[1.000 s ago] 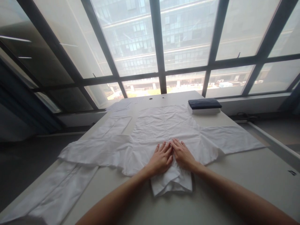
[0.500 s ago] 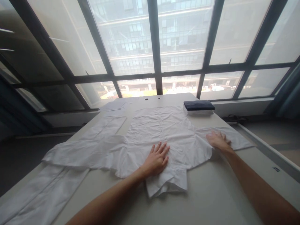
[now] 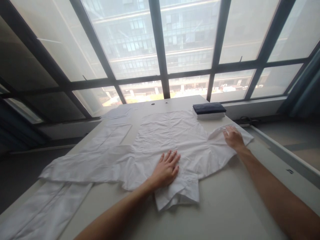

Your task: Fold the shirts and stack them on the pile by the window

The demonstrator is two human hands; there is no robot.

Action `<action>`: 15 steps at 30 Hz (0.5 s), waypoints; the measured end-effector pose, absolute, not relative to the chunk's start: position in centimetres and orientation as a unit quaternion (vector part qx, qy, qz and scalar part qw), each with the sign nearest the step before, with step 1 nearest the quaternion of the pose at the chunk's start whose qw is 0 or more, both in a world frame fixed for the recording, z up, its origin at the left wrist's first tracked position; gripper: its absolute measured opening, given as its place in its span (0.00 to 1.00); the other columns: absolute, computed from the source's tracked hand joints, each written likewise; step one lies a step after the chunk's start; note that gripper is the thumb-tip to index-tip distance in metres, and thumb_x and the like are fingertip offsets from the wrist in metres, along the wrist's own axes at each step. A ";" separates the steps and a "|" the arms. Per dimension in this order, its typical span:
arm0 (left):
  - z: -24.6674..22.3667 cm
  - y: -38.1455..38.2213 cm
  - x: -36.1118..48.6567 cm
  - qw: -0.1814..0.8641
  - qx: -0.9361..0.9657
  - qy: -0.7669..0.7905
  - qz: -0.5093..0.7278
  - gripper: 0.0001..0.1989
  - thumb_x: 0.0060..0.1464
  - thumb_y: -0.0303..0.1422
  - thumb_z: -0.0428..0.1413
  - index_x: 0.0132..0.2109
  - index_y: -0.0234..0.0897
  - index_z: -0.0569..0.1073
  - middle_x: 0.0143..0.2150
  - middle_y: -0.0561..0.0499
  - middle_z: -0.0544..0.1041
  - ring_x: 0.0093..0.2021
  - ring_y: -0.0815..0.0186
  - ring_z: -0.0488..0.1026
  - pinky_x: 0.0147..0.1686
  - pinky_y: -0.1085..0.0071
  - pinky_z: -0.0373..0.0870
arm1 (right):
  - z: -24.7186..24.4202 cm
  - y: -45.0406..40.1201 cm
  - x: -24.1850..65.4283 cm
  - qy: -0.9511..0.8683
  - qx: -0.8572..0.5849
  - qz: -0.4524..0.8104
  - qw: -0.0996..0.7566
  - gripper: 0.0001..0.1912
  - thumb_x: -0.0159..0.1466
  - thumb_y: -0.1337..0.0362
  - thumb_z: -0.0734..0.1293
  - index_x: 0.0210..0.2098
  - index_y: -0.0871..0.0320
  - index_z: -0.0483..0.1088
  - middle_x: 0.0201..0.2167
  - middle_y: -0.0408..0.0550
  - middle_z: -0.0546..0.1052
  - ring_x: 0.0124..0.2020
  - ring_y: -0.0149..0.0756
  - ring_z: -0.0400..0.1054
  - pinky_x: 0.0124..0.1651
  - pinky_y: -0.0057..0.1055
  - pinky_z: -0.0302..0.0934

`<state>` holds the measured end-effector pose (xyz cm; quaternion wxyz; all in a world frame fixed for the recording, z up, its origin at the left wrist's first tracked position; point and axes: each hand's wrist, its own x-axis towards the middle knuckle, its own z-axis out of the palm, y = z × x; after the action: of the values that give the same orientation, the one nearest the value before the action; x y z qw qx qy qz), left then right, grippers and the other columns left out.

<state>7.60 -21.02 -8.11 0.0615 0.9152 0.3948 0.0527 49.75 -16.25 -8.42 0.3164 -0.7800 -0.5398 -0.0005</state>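
Observation:
A white long-sleeved shirt lies spread on a white table, wrinkled across its body, with its collar at the near end. Flat on the cloth just above the collar rests my left hand, its fingers stretched out. My right hand lies on the right sleeve, fingers extended over the fabric and covering part of it. To the left, the other sleeve reaches out across more white cloth.
A folded dark blue cloth tops a white stack at the far right. White garment pieces lie under the left sleeve and run to the table's near left. Flat white sheets sit at the far left. Large windows stand behind the table.
My right hand has shifted away from me along with the right sleeve, which now angles farther back. My left hand stays pressed on the shirt. The view has turned slightly.

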 end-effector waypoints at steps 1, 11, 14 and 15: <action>-8.1 -21.0 7.6 0.061 0.916 0.393 0.057 0.28 0.70 0.40 0.44 0.73 0.44 0.56 0.76 0.48 0.49 0.75 0.52 0.41 0.70 0.45 0.44 | -7.7 -16.3 47.7 -0.539 -0.771 -0.003 0.339 0.29 0.71 0.59 0.51 0.63 0.69 0.65 0.67 0.68 0.63 0.71 0.50 0.51 0.70 0.53 0.45; -8.3 -20.9 7.8 0.064 0.914 0.395 0.060 0.24 0.70 0.45 0.45 0.69 0.51 0.64 0.76 0.48 0.52 0.75 0.47 0.40 0.69 0.41 0.42 | -7.5 -21.1 25.0 -0.439 -0.308 0.668 0.516 0.32 0.73 0.47 0.44 0.55 0.57 0.70 0.59 0.59 0.74 0.62 0.44 0.68 0.62 0.52 0.62; -8.2 -20.9 7.8 0.066 0.915 0.395 0.055 0.26 0.69 0.45 0.47 0.71 0.55 0.60 0.76 0.51 0.49 0.75 0.45 0.38 0.69 0.41 0.43 | -8.9 -20.0 27.2 -0.437 -0.355 0.637 0.527 0.36 0.73 0.48 0.39 0.56 0.58 0.68 0.59 0.61 0.74 0.62 0.44 0.68 0.61 0.56 0.62; -8.2 -20.9 7.7 0.065 0.915 0.395 0.053 0.27 0.69 0.45 0.48 0.71 0.56 0.58 0.76 0.52 0.49 0.75 0.45 0.38 0.69 0.40 0.43 | -9.3 -19.4 28.5 -0.439 -0.373 0.615 0.538 0.36 0.73 0.48 0.37 0.56 0.57 0.67 0.59 0.62 0.74 0.61 0.44 0.68 0.60 0.57 0.63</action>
<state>7.74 -20.92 -8.17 0.0654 0.9146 0.3955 0.0533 28.46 -19.43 -9.27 0.5377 -0.3735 -0.4394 0.6151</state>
